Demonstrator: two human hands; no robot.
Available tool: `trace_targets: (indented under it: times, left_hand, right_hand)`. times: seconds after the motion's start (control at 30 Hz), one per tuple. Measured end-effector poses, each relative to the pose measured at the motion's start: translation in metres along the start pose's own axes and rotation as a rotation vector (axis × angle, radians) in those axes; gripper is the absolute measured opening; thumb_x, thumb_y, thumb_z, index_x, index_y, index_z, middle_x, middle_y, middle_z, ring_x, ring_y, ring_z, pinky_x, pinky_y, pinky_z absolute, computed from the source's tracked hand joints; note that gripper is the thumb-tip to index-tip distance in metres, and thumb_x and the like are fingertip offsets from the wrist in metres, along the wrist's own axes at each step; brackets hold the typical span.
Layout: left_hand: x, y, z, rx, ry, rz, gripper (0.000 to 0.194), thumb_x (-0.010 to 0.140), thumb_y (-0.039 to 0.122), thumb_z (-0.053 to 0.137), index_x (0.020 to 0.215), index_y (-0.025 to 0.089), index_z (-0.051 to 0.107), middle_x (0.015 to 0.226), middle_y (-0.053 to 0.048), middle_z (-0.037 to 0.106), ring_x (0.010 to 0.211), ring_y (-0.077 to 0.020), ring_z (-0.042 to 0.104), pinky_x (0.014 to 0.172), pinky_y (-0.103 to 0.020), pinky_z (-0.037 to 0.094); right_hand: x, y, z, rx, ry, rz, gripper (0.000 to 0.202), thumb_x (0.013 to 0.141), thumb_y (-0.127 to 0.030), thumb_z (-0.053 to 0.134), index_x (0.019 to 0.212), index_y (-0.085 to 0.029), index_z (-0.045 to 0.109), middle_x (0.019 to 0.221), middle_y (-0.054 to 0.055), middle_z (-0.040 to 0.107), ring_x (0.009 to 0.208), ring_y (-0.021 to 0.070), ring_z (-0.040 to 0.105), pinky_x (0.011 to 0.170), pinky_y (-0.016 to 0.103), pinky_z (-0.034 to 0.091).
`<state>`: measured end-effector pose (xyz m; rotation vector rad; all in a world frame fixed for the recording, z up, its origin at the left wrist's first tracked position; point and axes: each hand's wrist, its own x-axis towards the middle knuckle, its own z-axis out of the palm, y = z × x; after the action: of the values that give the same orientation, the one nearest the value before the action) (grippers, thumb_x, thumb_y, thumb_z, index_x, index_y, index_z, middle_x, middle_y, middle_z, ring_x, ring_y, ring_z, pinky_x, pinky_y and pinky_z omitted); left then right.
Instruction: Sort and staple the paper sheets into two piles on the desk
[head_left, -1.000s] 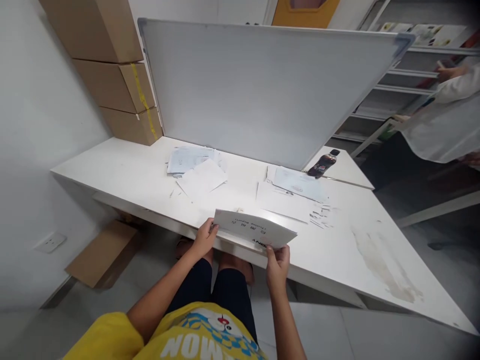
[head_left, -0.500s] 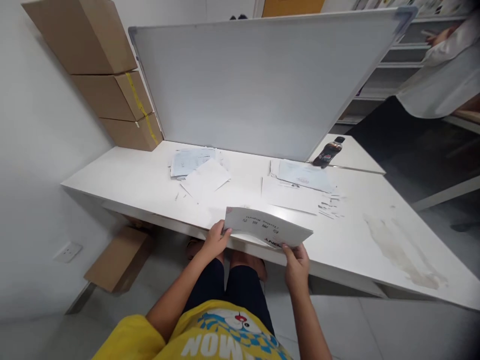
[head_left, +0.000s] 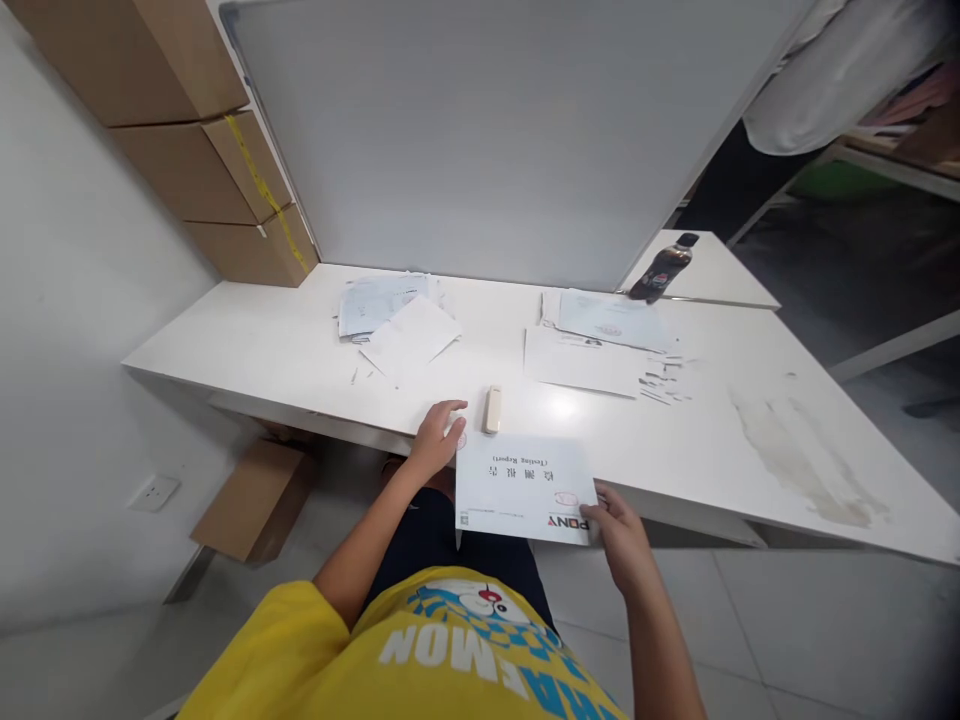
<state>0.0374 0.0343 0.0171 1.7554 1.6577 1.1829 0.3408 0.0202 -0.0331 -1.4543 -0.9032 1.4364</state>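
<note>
1. our right hand (head_left: 619, 535) is closed on the testing report (head_left: 517, 490) at its near right corner; the fingers underneath are partly hidden by the paper.
2. our left hand (head_left: 436, 440) is loose, fingers parted, beside the report's far left corner; we cannot tell whether its thumb touches the sheet. the two hands are apart.
3. the report lies between them, reaching past the near edge of the worktop (head_left: 247, 345) toward us and hiding that stretch of edge. we can read the title, but its smallest lines are blurred.
4. just beyond the left hand's fingertips rests a small cream object (head_left: 492, 410), too plain for us to name surely.
5. farther beyond the left hand, a loose white sheet (head_left: 412, 338) covers part of a paper heap (head_left: 375, 302). beyond the right hand lies a second paper stack (head_left: 607, 318), its print illegible to us, with thin strips (head_left: 664, 382) alongside.
6. the worktop is white, with a brownish stain (head_left: 802, 460) to the right hand's right.
7. beyond both hands stands a whiteboard (head_left: 465, 150), its top cut off; a dark bottle (head_left: 664, 268) is near its lower right corner.
8. past the left hand, stacked boxes (head_left: 210, 180) run out of view; a carton (head_left: 255, 500) sits lower, on the floor (head_left: 750, 620).
9. far beyond the right hand, we see a person (head_left: 832, 90) in a pale top, cut off by the frame.
</note>
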Motion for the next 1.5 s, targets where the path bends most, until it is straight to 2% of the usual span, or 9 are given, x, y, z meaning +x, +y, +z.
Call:
trace_targets:
  times: [0.13,0.23,0.5,0.7,0.93,1.13,1.27,1.37,1.5]
  left_hand:
    - [0.006,0.004,0.010,0.235,-0.204,0.224,0.048,0.097,0.038,0.038,0.142,0.021,0.042,0.149,-0.009,0.043,0.141,-0.0240,0.035,0.114,-0.043,0.032]
    - [0.008,0.004,0.016,0.347,-0.268,0.316,0.049,0.099,0.033,0.034,0.146,0.020,0.037,0.152,-0.008,0.039,0.145,-0.0237,0.025,0.115,-0.045,0.031]
    - [0.012,0.010,0.022,0.443,-0.204,0.431,0.043,0.099,0.025,0.032,0.139,0.018,0.048,0.145,-0.008,0.049,0.144,-0.0221,0.028,0.115,-0.047,0.029]
    - [0.004,0.011,0.032,0.441,-0.161,0.352,0.041,0.098,0.026,0.037,0.136,0.020,0.053,0.141,-0.006,0.053,0.142,-0.0255,0.034,0.111,-0.049,0.034]
    - [-0.010,0.011,0.043,0.477,-0.101,0.327,0.047,0.096,0.029,0.041,0.142,0.019,0.045,0.146,-0.007,0.047,0.144,-0.0306,0.028,0.115,-0.055,0.027]
    - [0.015,0.017,0.031,0.444,-0.029,0.457,0.038,0.095,0.028,0.044,0.129,0.019,0.058,0.128,-0.009,0.064,0.142,-0.0315,0.031,0.115,-0.056,0.026]
    - [0.045,0.015,0.022,0.452,-0.163,0.449,0.062,0.090,0.042,0.052,0.147,0.021,0.037,0.145,-0.010,0.048,0.142,-0.0306,0.031,0.116,-0.048,0.029]
    - [0.062,0.005,0.022,0.454,-0.306,0.339,0.077,0.089,0.051,0.050,0.153,0.023,0.020,0.158,-0.010,0.028,0.146,-0.0298,0.023,0.118,-0.045,0.026]
    - [0.068,-0.005,0.028,0.427,-0.403,0.267,0.083,0.084,0.058,0.056,0.152,0.025,0.023,0.159,-0.008,0.023,0.148,-0.0292,0.016,0.119,-0.045,0.022]
  right_hand:
    - [0.002,0.000,-0.002,0.098,0.085,0.036,0.049,0.050,-0.026,0.072,0.098,-0.021,0.064,0.083,0.003,0.074,0.074,0.0236,0.067,0.063,0.033,0.050]
    - [0.003,-0.001,-0.003,0.129,0.181,-0.016,0.050,0.050,-0.027,0.072,0.098,-0.021,0.061,0.086,0.003,0.073,0.077,0.0236,0.067,0.066,0.033,0.051]
    - [0.003,-0.002,-0.002,0.071,0.154,-0.086,0.047,0.059,-0.029,0.070,0.105,-0.020,0.060,0.095,0.007,0.073,0.085,0.0255,0.068,0.070,0.036,0.052]
    - [0.011,-0.005,0.003,0.115,0.165,-0.063,0.042,0.054,-0.028,0.070,0.095,-0.022,0.058,0.083,0.003,0.073,0.078,0.0249,0.068,0.067,0.035,0.052]
    - [0.023,-0.029,0.003,0.001,0.128,-0.125,0.031,0.057,-0.030,0.064,0.087,-0.021,0.062,0.075,0.001,0.070,0.071,0.0216,0.063,0.061,0.029,0.046]
    - [0.034,-0.036,0.013,-0.072,0.104,-0.220,0.029,0.061,-0.027,0.057,0.089,-0.020,0.063,0.079,0.002,0.070,0.074,0.0215,0.060,0.063,0.030,0.046]
    - [0.047,-0.052,0.004,-0.136,0.084,-0.313,0.033,0.061,-0.027,0.056,0.092,-0.021,0.064,0.081,0.001,0.068,0.073,0.0214,0.059,0.063,0.031,0.047]
    - [0.063,-0.073,-0.017,-0.172,0.205,-0.390,0.033,0.060,-0.026,0.054,0.091,-0.021,0.065,0.076,0.000,0.066,0.069,0.0195,0.057,0.061,0.029,0.045]
    - [0.102,-0.106,-0.040,-0.087,0.503,-0.515,0.032,0.057,-0.024,0.052,0.087,-0.020,0.063,0.072,-0.002,0.062,0.066,0.0173,0.055,0.058,0.027,0.044]
